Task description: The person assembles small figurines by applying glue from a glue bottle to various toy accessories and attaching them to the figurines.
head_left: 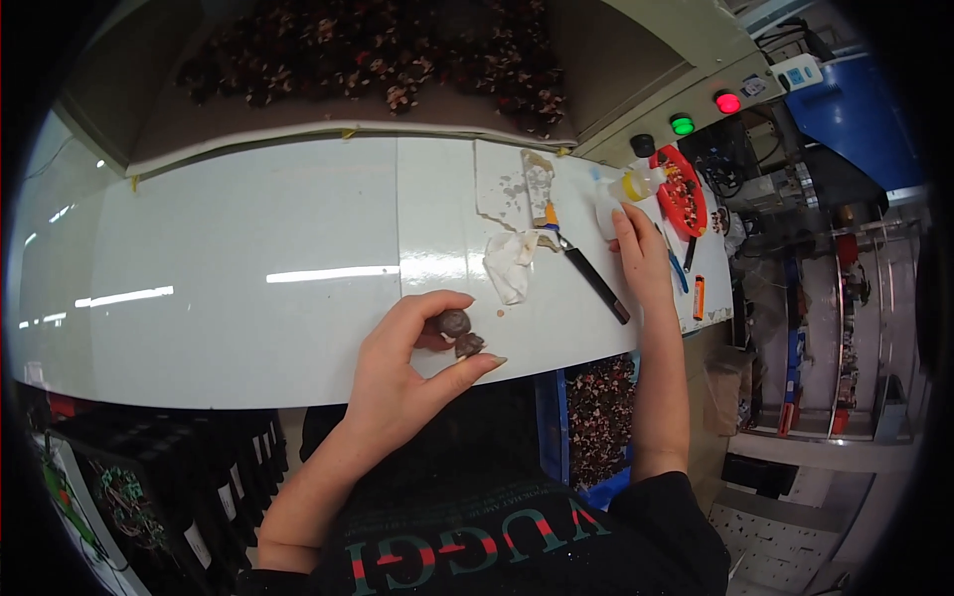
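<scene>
My left hand [402, 368], at the near edge of the white table [248, 219], pinches a small dark brown part [454, 323] with a rounded top and a rougher lower piece. Its fingers hide some of that part. Farther right, my right hand [639, 253] has its fingers around a translucent white bottle [606, 211], beside a yellow ring-shaped cap [634, 185]. Between the hands lie a black-handled tool [594, 285], a crumpled white cloth [510, 266] and a worn brush-like piece [538, 184] with an orange and blue end.
A red tray [681, 194] of small parts stands at the right, near blue-handled pliers [678, 268] and an orange item [699, 297]. A wide bin [328, 124] heaped with dark parts borders the table's far side. Below the near edge sits a blue crate [553, 427] of similar parts.
</scene>
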The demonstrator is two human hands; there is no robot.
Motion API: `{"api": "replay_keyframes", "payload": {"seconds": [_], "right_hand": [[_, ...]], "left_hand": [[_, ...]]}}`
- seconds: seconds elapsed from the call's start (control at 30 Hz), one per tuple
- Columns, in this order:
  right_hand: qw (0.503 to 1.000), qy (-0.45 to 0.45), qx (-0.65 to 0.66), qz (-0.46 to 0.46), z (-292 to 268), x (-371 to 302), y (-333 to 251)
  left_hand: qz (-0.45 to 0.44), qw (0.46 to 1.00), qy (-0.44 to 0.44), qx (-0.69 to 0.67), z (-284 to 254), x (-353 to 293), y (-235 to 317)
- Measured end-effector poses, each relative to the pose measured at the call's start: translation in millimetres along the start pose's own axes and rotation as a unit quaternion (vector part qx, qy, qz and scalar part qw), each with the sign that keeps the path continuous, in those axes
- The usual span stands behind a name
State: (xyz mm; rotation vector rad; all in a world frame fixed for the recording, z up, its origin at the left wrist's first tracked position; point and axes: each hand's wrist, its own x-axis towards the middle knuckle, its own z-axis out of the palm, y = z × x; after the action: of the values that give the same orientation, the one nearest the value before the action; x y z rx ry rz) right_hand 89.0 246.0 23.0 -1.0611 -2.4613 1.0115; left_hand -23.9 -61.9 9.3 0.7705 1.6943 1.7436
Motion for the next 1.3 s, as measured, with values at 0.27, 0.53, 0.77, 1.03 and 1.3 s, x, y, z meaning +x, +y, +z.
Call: {"api": "replay_keyframes", "payload": {"seconds": [0.27, 0.53, 0.77, 1.03, 1.3], "right_hand": [[0.966, 0.014, -0.113, -0.232, 22, -73, -78], [0.939, -0.053, 0.052, -0.335, 103, -110, -97], [0.945, -0.022, 0.022, -0.325, 111, -111, -107], [0.945, -0.006, 0.022, -0.325, 125, -109, -107], [0.949, -0.007, 0.04, -0.312, 129, -114, -104]], "left_hand": [[0.025, 0.998, 0.012, 0.058, 1, 5, -4], [0.058, 0.994, 0.035, 0.085, 7, -2, -14], [0.12, 0.974, 0.066, 0.178, 3, -5, -16], [0.103, 0.979, 0.068, 0.164, 0, -4, -23], [0.103, 0.977, 0.07, 0.175, 0, -7, -23]]}}
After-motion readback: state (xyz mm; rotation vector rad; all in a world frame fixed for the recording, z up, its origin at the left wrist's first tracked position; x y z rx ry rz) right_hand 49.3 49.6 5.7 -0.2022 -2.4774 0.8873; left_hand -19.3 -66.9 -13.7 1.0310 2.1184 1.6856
